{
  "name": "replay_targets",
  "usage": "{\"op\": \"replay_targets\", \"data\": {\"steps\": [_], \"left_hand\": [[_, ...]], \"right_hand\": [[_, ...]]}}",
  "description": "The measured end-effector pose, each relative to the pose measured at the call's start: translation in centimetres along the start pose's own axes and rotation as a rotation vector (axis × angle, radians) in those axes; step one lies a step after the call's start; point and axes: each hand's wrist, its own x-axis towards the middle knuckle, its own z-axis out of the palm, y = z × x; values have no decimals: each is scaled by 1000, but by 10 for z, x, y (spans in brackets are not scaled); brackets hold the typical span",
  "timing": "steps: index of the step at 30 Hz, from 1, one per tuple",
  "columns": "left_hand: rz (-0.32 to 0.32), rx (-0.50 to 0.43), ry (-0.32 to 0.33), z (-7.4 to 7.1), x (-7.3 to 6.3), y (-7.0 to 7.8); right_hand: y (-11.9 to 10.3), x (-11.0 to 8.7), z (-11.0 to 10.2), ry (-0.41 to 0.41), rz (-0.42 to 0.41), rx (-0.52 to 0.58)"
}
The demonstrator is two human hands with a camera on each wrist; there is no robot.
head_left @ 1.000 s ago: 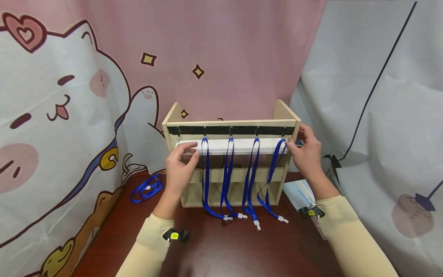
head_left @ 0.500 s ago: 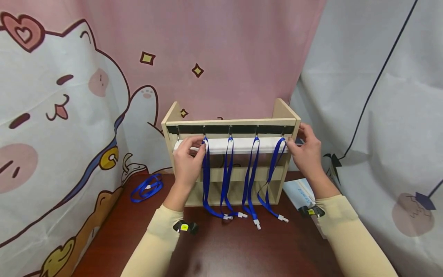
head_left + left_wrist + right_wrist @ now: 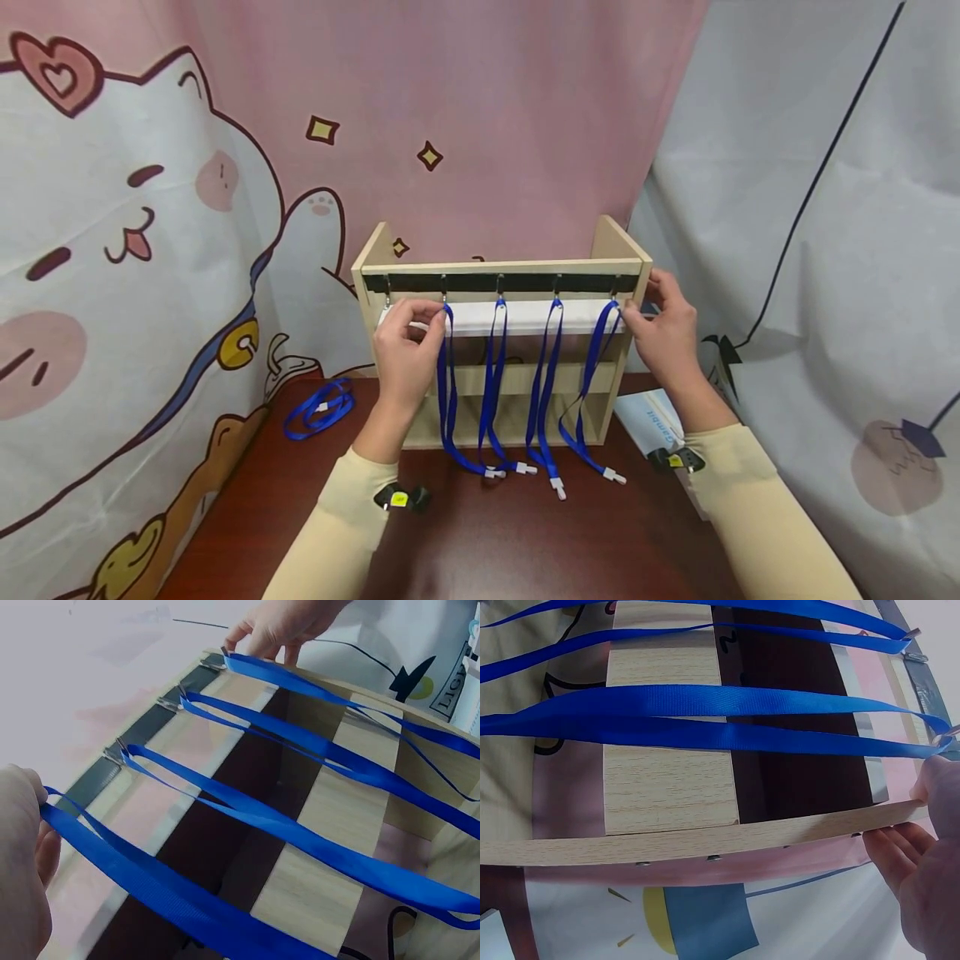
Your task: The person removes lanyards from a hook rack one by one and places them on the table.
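A light wooden shelf rack stands upright, with a black strip bearing several metal hooks along its top. Blue lanyards with white clips hang from these hooks; only the leftmost hook has none. With thumb and fingers, my left hand pinches the leftmost hanging lanyard near the top of its loop, by the second hook from the left. The fingers hide that hook's end in the left wrist view. My right hand grips the rack's right side panel, thumb in front and fingers behind.
A coiled blue lanyard lies on the dark red table, left of the rack. To the right lies a light blue and white packet. A white board runs behind the lanyards. Printed curtains hang close behind and beside the table.
My left hand has moved right and slightly up to the leftmost hanging lanyard, and its fingers have closed on the loop's top. The right hand has stayed on the side panel.
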Motion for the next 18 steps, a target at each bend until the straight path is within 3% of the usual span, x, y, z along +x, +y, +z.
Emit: {"op": "replay_targets", "data": {"steps": [6, 12, 18], "left_hand": [[40, -20, -30, -4, 6, 14], [35, -24, -62, -10, 13, -1], [-35, -142, -100, -25, 25, -5]], "right_hand": [[-1, 1, 0, 5, 3, -3], [-2, 1, 1, 5, 1, -2], [-3, -1, 0, 8, -4, -15]]}}
